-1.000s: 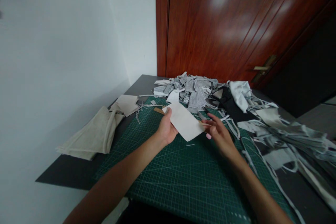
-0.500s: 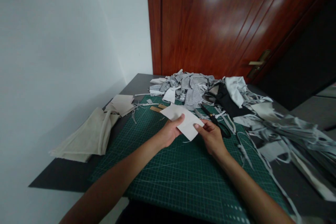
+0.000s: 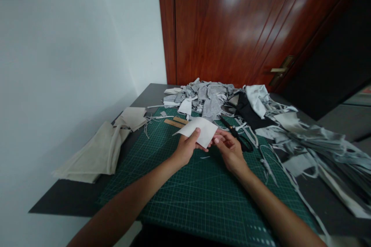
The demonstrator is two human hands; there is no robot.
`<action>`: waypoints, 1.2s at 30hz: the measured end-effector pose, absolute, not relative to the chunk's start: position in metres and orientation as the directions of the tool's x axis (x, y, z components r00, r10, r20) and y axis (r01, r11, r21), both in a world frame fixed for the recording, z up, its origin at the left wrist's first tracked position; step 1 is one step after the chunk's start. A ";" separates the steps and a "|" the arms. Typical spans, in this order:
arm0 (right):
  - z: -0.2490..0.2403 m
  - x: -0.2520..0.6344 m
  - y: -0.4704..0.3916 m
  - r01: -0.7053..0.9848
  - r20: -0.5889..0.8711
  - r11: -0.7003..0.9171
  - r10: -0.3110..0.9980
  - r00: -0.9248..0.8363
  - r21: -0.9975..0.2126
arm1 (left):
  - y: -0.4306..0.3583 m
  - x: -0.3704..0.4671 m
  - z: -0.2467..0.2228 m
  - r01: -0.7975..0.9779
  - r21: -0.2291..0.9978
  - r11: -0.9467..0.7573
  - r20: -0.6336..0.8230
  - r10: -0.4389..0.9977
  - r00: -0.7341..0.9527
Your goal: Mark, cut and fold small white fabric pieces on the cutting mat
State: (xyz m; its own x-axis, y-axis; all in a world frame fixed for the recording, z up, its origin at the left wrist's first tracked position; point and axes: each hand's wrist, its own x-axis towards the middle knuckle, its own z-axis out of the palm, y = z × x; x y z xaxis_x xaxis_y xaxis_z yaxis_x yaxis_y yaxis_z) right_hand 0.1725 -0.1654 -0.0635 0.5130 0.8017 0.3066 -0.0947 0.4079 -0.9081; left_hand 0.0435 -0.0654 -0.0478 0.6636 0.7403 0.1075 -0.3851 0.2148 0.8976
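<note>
A cream square piece of cloth (image 3: 200, 129) is held up over the green cutting mat (image 3: 185, 193). My left hand (image 3: 187, 148) is closed on it, thumb on top and fingers underneath. At its right corner is my right hand (image 3: 230, 150), half curled with the thumb off the cloth. The fingers there touch or nearly touch the edge. Black-handled scissors (image 3: 237, 133) lie just beyond my right hand. Two wooden strips (image 3: 174, 123) rest on the mat behind the cloth, partly covered by it. A short white thread (image 3: 205, 157) lies on the mat below.
Grey and white fabric scraps (image 3: 208, 98) are heaped at the back. Black cloth (image 3: 251, 114) and long grey strips (image 3: 324, 146) lie to the right. Folded cream cloth (image 3: 92, 154) and a stack of cream pieces (image 3: 131, 117) sit at left, near the wall.
The right thumb has come off the cloth, and the right fingers now sit at its edge. My left hand still grips the cloth, which has tilted and shifted slightly left.
</note>
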 end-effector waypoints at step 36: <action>-0.061 0.194 -0.170 0.416 0.556 0.392 0.717 0.420 -0.820 | -0.050 0.038 -0.055 -0.139 0.925 0.354 -0.125 0.629 0.767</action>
State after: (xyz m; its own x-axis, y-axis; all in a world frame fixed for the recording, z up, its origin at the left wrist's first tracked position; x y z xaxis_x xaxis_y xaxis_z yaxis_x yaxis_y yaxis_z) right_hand 0.1940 -0.1697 -0.0610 0.4203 0.7170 0.5561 0.4162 0.3923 -0.8203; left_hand 0.0383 -0.0500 -0.0551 0.7671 0.6292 -0.1254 -0.1389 0.3537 0.9250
